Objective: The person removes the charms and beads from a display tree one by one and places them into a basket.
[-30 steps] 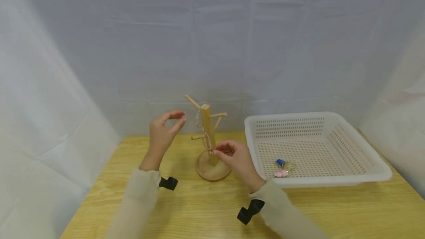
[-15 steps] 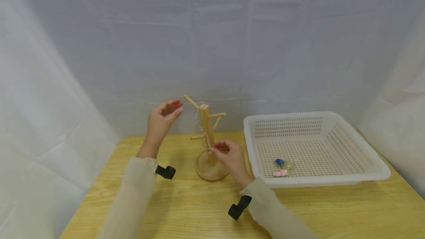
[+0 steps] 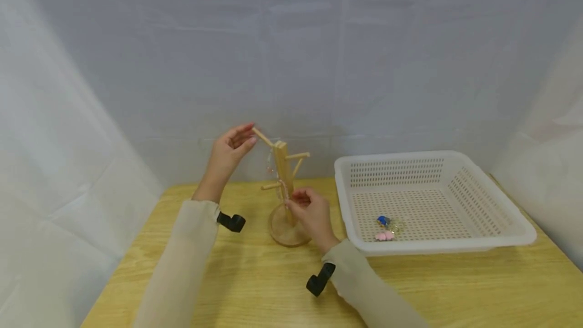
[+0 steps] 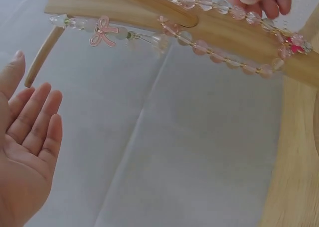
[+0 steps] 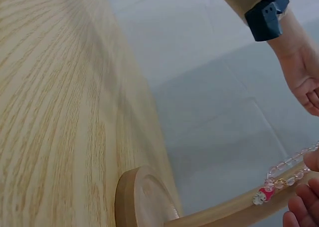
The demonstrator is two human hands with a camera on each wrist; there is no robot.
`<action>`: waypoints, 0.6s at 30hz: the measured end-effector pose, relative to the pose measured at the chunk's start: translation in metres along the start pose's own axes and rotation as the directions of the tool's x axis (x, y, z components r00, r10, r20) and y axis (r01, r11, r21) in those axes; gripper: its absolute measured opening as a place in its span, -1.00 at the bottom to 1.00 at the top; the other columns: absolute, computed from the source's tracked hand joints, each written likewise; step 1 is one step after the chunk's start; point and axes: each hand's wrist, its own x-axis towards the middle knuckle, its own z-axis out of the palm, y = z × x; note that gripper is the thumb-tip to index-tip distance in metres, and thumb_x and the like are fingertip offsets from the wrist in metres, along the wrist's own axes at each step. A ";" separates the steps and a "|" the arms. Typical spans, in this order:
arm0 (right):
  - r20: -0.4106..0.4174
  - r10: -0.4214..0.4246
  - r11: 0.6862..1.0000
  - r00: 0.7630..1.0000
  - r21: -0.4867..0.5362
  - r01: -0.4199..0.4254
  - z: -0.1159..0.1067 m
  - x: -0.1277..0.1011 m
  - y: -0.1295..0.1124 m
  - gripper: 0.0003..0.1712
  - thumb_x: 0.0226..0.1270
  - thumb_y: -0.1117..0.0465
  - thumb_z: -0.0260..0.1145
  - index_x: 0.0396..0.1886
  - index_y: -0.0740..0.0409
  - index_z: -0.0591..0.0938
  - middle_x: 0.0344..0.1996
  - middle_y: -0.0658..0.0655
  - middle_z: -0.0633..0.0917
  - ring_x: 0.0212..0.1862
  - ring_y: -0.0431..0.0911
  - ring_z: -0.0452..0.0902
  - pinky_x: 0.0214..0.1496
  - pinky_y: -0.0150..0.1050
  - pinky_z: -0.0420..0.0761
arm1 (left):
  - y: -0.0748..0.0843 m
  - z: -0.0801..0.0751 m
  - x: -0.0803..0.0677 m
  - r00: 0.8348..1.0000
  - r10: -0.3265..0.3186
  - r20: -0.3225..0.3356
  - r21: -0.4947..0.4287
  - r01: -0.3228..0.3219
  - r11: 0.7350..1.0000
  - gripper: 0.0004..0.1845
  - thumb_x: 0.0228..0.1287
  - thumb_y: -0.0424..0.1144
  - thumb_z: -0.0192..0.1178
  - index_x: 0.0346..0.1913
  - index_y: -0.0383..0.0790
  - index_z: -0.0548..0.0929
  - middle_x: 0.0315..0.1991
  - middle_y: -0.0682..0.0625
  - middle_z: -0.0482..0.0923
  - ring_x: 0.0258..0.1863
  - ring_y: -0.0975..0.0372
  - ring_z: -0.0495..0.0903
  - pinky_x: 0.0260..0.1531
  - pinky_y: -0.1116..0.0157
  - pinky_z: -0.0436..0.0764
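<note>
A wooden stand point(image 3: 283, 166) with several pegs rises from a round base point(image 3: 290, 232). A pink and clear beaded bracelet point(image 4: 214, 52) hangs in a loop from its lower left peg point(image 3: 271, 187), with a red charm point(image 5: 266, 191) at the bottom. From the upper left peg point(image 4: 44, 56) hangs a second beaded strand point(image 4: 79, 23) with a pink bow charm point(image 4: 103, 32). My left hand point(image 3: 230, 152) has its fingertips right at that upper peg's tip, fingers relaxed and nothing in them. My right hand point(image 3: 313, 212) lies beside the post, thumb and loosely bent fingers close to the bracelet.
A white perforated basket point(image 3: 437, 247) stands on the wooden table point(image 3: 273, 287) to the right. Inside it lie a blue item point(image 3: 383, 220), a pink item point(image 3: 384, 236) and a clear yellowish one point(image 3: 398, 227). A pale sheet point(image 3: 291, 65) hangs behind the table.
My left hand has lifted and moved to the upper left peg's tip. My right hand has shifted slightly left and up beside the hanging bracelet.
</note>
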 end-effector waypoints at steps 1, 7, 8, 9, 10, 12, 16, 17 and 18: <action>-0.002 0.003 1.000 1.000 0.002 -0.003 0.000 -0.001 -0.005 -0.76 0.04 0.42 0.44 -0.30 0.46 0.61 -0.38 0.34 0.67 -0.32 0.10 0.60 -0.24 -0.27 0.62 | 0.001 0.001 0.001 1.000 -0.003 0.005 -0.013 0.003 1.000 -0.49 0.26 -0.25 0.24 0.22 -0.39 0.44 -0.01 0.08 0.62 -0.06 0.36 0.56 0.00 0.45 0.53; -0.027 -0.014 0.999 1.000 0.034 0.015 -0.002 -0.005 -0.025 -0.77 0.03 0.47 0.42 -0.33 0.51 0.57 -0.39 0.38 0.64 -0.37 0.07 0.58 -0.28 -0.32 0.60 | 0.003 0.004 0.009 1.000 -0.010 0.017 -0.119 0.012 0.993 -0.48 0.24 -0.28 0.25 0.21 -0.45 0.42 -0.03 0.05 0.65 -0.02 0.28 0.58 0.08 0.40 0.50; -0.032 -0.016 0.999 0.999 0.036 0.017 -0.001 -0.005 -0.026 -0.77 0.03 0.47 0.42 -0.34 0.51 0.57 -0.40 0.38 0.64 -0.37 0.07 0.58 -0.29 -0.33 0.60 | 0.004 0.005 0.010 1.000 -0.011 0.018 -0.129 0.013 0.992 -0.48 0.24 -0.29 0.25 0.20 -0.46 0.41 -0.04 0.07 0.65 -0.01 0.24 0.58 0.08 0.40 0.50; -0.037 -0.017 0.999 0.999 0.042 0.018 -0.001 -0.005 -0.027 -0.77 0.02 0.47 0.42 -0.34 0.51 0.57 -0.40 0.38 0.64 -0.37 0.07 0.58 -0.30 -0.34 0.59 | 0.004 0.005 0.011 1.000 -0.010 0.018 -0.132 0.013 0.991 -0.49 0.25 -0.29 0.24 0.20 -0.46 0.42 -0.07 0.11 0.66 0.01 0.21 0.58 0.07 0.40 0.51; -0.042 -0.017 0.999 0.999 0.046 0.019 0.000 -0.005 -0.027 -0.77 0.02 0.48 0.42 -0.35 0.51 0.56 -0.40 0.38 0.64 -0.38 0.06 0.58 -0.30 -0.35 0.59 | 0.004 0.006 0.011 1.000 -0.009 0.018 -0.135 0.011 0.991 -0.51 0.25 -0.31 0.24 0.19 -0.47 0.42 -0.09 0.14 0.67 0.02 0.18 0.58 0.07 0.40 0.51; -0.051 -0.011 0.999 0.999 0.053 0.013 0.001 -0.005 -0.026 -0.78 0.02 0.48 0.42 -0.35 0.51 0.57 -0.39 0.38 0.64 -0.36 0.07 0.58 -0.29 -0.34 0.59 | 0.005 0.008 0.012 1.000 0.002 0.024 -0.138 0.001 0.990 -0.53 0.27 -0.35 0.21 0.18 -0.51 0.41 -0.14 0.19 0.67 0.03 0.14 0.57 0.05 0.40 0.52; -0.072 -0.003 0.999 0.997 0.051 0.007 0.004 -0.005 -0.022 -0.78 0.01 0.48 0.42 -0.35 0.50 0.57 -0.39 0.37 0.64 -0.37 0.03 0.58 -0.28 -0.32 0.60 | 0.006 0.009 0.012 0.999 0.016 0.036 -0.163 -0.010 0.987 -0.57 0.29 -0.42 0.16 0.17 -0.56 0.40 -0.22 0.24 0.67 -0.01 0.19 0.59 0.06 0.40 0.52; -0.077 -0.003 0.999 0.997 0.050 0.007 0.005 -0.005 -0.021 -0.78 0.01 0.48 0.43 -0.35 0.49 0.57 -0.39 0.36 0.64 -0.37 0.02 0.58 -0.28 -0.32 0.61 | 0.006 0.009 0.012 0.999 0.017 0.041 -0.165 -0.010 0.986 -0.57 0.29 -0.42 0.16 0.17 -0.57 0.39 -0.23 0.24 0.67 -0.01 0.20 0.59 0.06 0.40 0.52; -0.081 -0.003 0.999 0.997 0.047 0.007 0.006 -0.005 -0.020 -0.78 0.01 0.48 0.43 -0.36 0.49 0.57 -0.40 0.35 0.65 -0.37 0.01 0.58 -0.28 -0.32 0.61 | 0.007 0.010 0.011 0.999 0.017 0.044 -0.166 -0.010 0.986 -0.56 0.29 -0.42 0.15 0.17 -0.57 0.39 -0.24 0.24 0.67 -0.01 0.19 0.59 0.07 0.39 0.51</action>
